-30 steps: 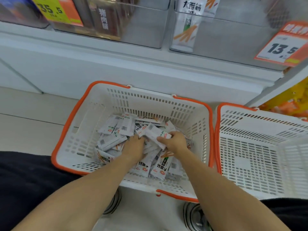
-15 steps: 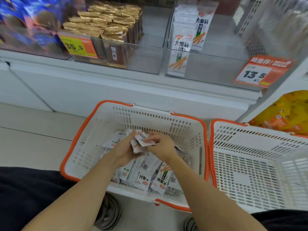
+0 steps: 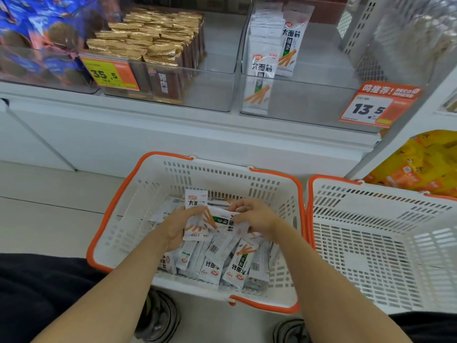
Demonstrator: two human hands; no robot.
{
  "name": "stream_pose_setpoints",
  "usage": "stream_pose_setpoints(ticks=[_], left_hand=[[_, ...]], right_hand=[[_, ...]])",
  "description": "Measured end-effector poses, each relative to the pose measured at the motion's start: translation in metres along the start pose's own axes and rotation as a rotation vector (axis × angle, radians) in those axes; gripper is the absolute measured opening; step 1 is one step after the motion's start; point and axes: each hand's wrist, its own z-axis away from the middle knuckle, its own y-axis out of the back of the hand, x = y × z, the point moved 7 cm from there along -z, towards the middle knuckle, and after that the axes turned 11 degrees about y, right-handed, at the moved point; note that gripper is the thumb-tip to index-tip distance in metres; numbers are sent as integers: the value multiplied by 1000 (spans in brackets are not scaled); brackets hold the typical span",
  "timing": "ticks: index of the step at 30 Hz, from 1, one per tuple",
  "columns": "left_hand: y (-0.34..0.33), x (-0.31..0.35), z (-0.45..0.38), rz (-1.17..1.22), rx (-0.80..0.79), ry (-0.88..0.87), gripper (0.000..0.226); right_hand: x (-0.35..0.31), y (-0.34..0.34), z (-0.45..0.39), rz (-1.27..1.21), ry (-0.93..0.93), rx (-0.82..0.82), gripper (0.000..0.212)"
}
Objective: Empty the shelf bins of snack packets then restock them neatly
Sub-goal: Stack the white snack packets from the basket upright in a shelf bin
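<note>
Fingers (image 3: 197, 211) of the left hand (image 3: 179, 226) curl round a small stack of white snack packets (image 3: 197, 219) held just above the basket (image 3: 116, 201), thumb on the front, while the right hand (image 3: 257, 216) pinches the top edges of a second packet lying crosswise against that stack. Both hands hover over the loose heap of packets (image 3: 222, 258) lying every which way in the basket bottom. Up on the shelf, the clear bin (image 3: 309, 100) they belong in holds only a few upright packets at its left side.

From where I stand, the risk is the stack itself: the packets look slick and are not squared, so one could slide out and drop back on the lift to the shelf. Pushed in crooked, they might also knock over the few standing in the bin. Farther right sits a second basket (image 3: 371, 243), which holds no packets.
</note>
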Motion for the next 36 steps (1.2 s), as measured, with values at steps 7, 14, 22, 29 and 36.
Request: stream_pose_setpoints(ticks=[7,14,22,29,36], left_hand=[[-16,-30,-10,-820,-2,46,83],[-30,-50,-12,-878,29,-8,30],[7,-76,-31,-698,163,235,40],[11,-76,-32,-559,171,270,34],[3,-61,-24,-174,73,322,25]], right_hand=[[-4,2,-12,469,118,-133,37],[45,-9,-16,101,-7,107,32],[113,-2,11,746,-347,-33,83],[84,1,0,832,-340,-137,41],[-5,35,-23,202,-209,202,24]])
